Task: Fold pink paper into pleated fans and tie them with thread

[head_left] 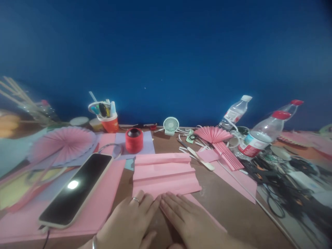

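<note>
A sheet of pink paper (163, 171) with several crosswise pleats lies on the brown table in front of me. My left hand (129, 216) rests at its near edge, fingers extended over the paper and a ring on one of them. Beside it, my right hand (185, 216) lies palm down with its fingers stretched out along the same edge. The index fingers of both hands nearly meet at the middle. Part of the near edge is hidden under my fingers. Another pink sheet (204, 211) shows beneath the pleated one at the right.
To the left, a phone (77, 188) lies on pink sheets near a round pleated paper fan (63, 143). Behind are a red thread spool (134, 140), a red cup of pens (109, 122) and a small fan (171, 125). Folded pink paper (214, 135), bottles (259, 138) and cables crowd the right.
</note>
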`<state>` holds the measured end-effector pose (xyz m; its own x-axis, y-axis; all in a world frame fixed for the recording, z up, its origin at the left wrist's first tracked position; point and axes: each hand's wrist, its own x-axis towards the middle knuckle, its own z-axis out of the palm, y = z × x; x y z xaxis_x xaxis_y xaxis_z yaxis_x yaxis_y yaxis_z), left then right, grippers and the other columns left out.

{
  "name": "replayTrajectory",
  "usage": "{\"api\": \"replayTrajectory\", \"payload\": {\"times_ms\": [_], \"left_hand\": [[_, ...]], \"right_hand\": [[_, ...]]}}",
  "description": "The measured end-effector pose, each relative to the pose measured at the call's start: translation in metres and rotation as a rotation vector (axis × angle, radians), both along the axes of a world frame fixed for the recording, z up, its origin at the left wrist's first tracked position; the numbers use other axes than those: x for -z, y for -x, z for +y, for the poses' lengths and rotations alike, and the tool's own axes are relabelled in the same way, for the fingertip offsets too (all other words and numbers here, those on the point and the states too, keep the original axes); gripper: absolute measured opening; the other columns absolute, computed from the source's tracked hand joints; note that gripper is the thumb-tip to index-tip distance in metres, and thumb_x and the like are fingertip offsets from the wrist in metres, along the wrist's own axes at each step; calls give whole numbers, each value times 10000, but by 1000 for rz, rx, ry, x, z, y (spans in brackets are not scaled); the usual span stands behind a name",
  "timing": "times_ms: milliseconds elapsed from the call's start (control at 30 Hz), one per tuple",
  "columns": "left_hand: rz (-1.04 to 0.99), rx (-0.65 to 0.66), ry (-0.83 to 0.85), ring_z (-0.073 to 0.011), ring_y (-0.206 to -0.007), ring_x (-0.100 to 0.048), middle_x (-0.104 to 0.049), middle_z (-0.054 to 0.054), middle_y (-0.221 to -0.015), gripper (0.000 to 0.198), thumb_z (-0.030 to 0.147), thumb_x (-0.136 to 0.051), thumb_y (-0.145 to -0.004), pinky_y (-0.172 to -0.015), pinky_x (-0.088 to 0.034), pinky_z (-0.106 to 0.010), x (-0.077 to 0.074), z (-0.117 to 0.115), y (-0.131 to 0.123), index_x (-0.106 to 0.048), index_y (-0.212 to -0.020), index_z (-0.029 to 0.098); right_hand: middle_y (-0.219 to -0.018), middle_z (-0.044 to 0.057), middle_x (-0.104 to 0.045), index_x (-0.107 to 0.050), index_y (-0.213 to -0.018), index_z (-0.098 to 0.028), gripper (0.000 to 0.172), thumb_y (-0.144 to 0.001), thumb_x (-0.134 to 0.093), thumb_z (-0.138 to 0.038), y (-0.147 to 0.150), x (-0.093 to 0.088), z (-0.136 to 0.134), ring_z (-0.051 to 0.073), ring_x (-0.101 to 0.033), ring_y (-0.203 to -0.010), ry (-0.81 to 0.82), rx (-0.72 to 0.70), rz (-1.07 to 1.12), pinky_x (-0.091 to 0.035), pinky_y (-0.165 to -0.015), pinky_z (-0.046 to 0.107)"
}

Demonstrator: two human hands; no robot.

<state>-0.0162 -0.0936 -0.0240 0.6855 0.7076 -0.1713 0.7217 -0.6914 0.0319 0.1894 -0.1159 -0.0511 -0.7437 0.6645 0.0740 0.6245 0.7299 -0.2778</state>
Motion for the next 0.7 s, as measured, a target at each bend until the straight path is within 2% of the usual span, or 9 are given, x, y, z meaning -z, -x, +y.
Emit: {"api": "replayTrajectory", "payload": {"times_ms": [67,167,233,400,600,700], "left_hand": [[-9,-1,-20,-254,-965,-466,-527,-94,-1111,535,256,-442,-765,-776,-422,-379,1,-2,2,-368,-1294,221],[-4,2,-31,-273,-1036,-439,-508,-89,-1163,551,251,-419,-775,-838,-401,-416,3,-3,3,-325,-1318,231],[-3,-3,-27,-285,-1052,-436,-502,-92,-1182,545,273,-414,-781,-851,-395,-442,5,-3,4,-328,-1318,228],[-48,-31,1,-309,-1106,-414,-462,-107,-1254,557,333,-434,-775,-856,-403,-461,10,-4,11,-349,-1309,201],[-59,-200,-47,-284,-1033,-492,-544,-114,-1149,426,288,-437,-783,-859,-406,-438,9,-17,40,-495,-1190,178],[-83,-223,-103,-275,-1068,-469,-518,-111,-1189,444,284,-442,-792,-900,-375,-424,13,-24,51,-464,-1219,168]], "right_hand": [[-1395,88,-282,-198,-1373,-142,739,-796,-427,-543,-8,5,-2,228,-257,-1272,83,66,-4,-207,-1057,369],[-1389,79,-297,-218,-1369,-176,749,-770,-462,-554,-25,4,-7,234,-273,-1265,114,201,-9,-214,-1054,396],[-1389,82,-294,-214,-1370,-189,731,-780,-448,-551,-39,4,-10,239,-282,-1261,99,269,-33,-209,-1052,418],[-1394,57,-281,-209,-1369,-224,670,-813,-382,-554,-66,11,-14,250,-264,-1269,28,401,-82,-101,-1062,490],[-1393,29,-286,-229,-1361,-245,639,-820,-346,-564,-75,21,-15,274,-247,-1272,-71,446,-97,-133,-1041,525],[-1359,44,-354,-316,-1334,-221,610,-824,-342,-555,-76,28,-15,290,-283,-1254,-140,494,-100,-152,-1029,534]]}}
